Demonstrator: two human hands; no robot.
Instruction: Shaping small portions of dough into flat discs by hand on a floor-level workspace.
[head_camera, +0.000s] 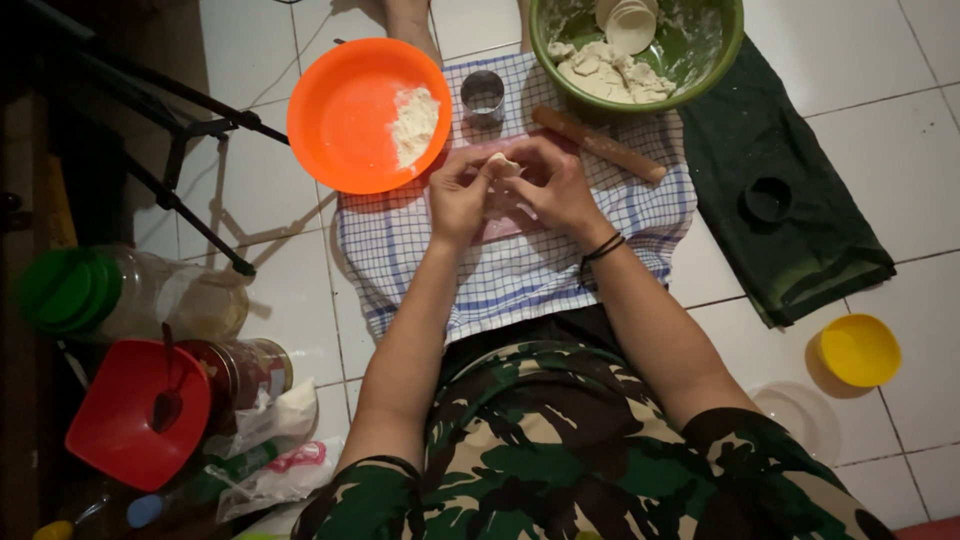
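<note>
seen from above, the left hand (458, 192) and right hand (556, 185) meet over a checked cloth (520, 270) on the floor, fingers pinched narrow around a small piece of dough (503, 166). an orange bowl (345, 120) with flour sits far left, a green bowl (700, 55) of dough far right, a wooden rolling pin (600, 144) just beside the right hand.

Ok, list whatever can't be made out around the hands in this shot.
Head view:
- Dough piece: mostly hidden by left hand and right hand.
- Pink board: largely covered by both hands.
- Green bowl: far rim cut off by the top edge.
- Metal ring cutter: inside unclear.
</note>
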